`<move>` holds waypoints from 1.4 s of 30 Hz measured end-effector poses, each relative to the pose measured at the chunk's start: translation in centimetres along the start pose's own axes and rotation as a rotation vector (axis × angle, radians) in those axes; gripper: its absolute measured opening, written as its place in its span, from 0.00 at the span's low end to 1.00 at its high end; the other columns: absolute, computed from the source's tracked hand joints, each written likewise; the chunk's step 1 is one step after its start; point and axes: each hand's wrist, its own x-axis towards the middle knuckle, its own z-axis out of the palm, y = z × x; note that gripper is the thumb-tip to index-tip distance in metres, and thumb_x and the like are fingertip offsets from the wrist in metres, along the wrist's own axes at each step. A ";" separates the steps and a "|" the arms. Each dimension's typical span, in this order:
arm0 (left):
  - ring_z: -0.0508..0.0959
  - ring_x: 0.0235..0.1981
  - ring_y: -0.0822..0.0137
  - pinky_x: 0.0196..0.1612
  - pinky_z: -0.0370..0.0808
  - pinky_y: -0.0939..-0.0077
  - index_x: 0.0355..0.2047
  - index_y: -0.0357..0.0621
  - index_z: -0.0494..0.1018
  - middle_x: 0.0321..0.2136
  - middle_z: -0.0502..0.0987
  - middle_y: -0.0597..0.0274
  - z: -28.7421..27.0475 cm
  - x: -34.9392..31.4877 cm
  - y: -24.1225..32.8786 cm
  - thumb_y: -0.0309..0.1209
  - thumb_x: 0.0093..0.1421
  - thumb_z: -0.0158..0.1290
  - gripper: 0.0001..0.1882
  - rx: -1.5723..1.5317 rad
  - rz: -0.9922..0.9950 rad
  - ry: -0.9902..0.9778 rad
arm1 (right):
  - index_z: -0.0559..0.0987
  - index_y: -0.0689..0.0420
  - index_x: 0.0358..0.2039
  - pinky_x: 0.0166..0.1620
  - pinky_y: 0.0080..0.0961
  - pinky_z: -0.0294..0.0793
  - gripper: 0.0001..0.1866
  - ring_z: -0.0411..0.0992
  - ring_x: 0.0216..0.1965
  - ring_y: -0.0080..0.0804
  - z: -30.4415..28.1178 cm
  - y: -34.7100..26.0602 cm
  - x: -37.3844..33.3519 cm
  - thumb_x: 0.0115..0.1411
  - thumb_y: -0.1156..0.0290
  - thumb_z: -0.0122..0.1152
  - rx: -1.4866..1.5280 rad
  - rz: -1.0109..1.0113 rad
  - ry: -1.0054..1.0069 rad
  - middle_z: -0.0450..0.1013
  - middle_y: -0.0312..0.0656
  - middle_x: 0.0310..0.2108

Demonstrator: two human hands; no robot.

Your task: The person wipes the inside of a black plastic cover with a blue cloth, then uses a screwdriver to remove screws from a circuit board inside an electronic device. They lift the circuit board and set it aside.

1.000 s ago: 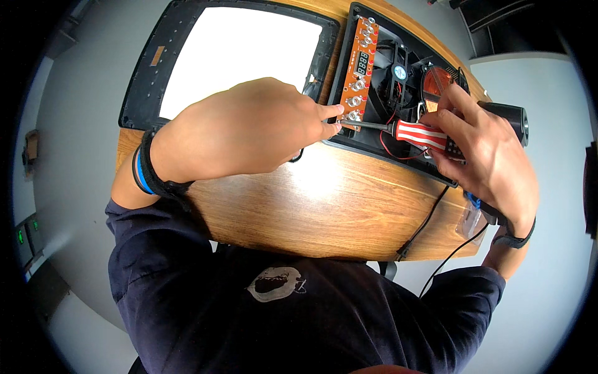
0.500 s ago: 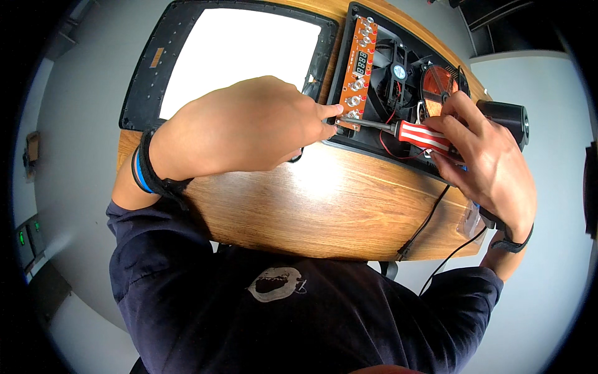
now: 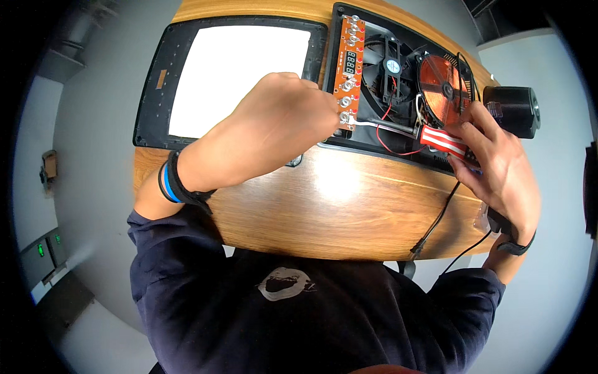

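Observation:
An orange circuit board with a small digit display and several round metal buttons lies along the left side of an open black appliance housing. My left hand is closed at the board's lower left edge. Its fingertips are out of sight, and what they hold cannot be made out. In my right hand is a screwdriver with a red and white striped handle. The shaft points left over the housing, its tip near the board's lower end. Thin red and white wires run beneath it.
Inside the housing sit a black fan and a round copper coil. A black-framed panel with a white face lies to the left. At right stands a black cylindrical object. A black cord crosses the wooden table.
My left index finger, which was stretched onto the board, is now folded out of sight. The screwdriver's handle sits slightly further right of the board. The whole view has shifted a little.

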 end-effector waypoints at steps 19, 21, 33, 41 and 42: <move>0.87 0.39 0.47 0.42 0.85 0.51 0.41 0.41 0.85 0.39 0.83 0.56 0.0 1.2 1.8 0.33 0.72 0.69 0.08 -0.116 -0.181 0.010 | 0.84 0.60 0.56 0.49 0.53 0.85 0.21 0.84 0.45 0.57 2.9 2.6 -2.5 0.64 0.71 0.76 0.261 -0.163 -0.123 0.74 0.50 0.52; 0.87 0.39 0.45 0.43 0.85 0.50 0.43 0.40 0.84 0.39 0.82 0.54 -0.2 1.3 2.0 0.31 0.72 0.69 0.07 -0.118 -0.191 -0.008 | 0.86 0.61 0.56 0.47 0.50 0.86 0.22 0.84 0.43 0.55 3.8 2.5 -2.3 0.60 0.73 0.76 0.251 -0.203 -0.132 0.75 0.49 0.51; 0.84 0.50 0.45 0.48 0.85 0.49 0.46 0.38 0.83 0.44 0.83 0.52 -1.2 2.3 3.4 0.28 0.73 0.67 0.07 -0.142 -0.298 -0.092 | 0.84 0.58 0.45 0.39 0.35 0.88 0.10 0.85 0.43 0.37 9.7 -0.7 -3.8 0.64 0.71 0.72 0.033 -0.377 0.074 0.77 0.44 0.50; 0.81 0.50 0.45 0.51 0.84 0.49 0.49 0.36 0.80 0.45 0.81 0.50 -1.3 2.6 3.8 0.29 0.74 0.66 0.10 -0.089 -0.311 -0.157 | 0.85 0.59 0.47 0.39 0.33 0.86 0.08 0.86 0.42 0.35 11.8 -1.0 -4.2 0.71 0.71 0.69 -0.103 -0.407 0.040 0.76 0.43 0.47; 0.81 0.50 0.44 0.51 0.84 0.49 0.48 0.36 0.79 0.45 0.81 0.50 -1.3 2.6 3.8 0.29 0.74 0.66 0.10 -0.084 -0.308 -0.158 | 0.86 0.59 0.48 0.38 0.32 0.85 0.10 0.85 0.41 0.35 11.8 -0.9 -4.2 0.69 0.71 0.69 -0.112 -0.413 0.030 0.77 0.43 0.47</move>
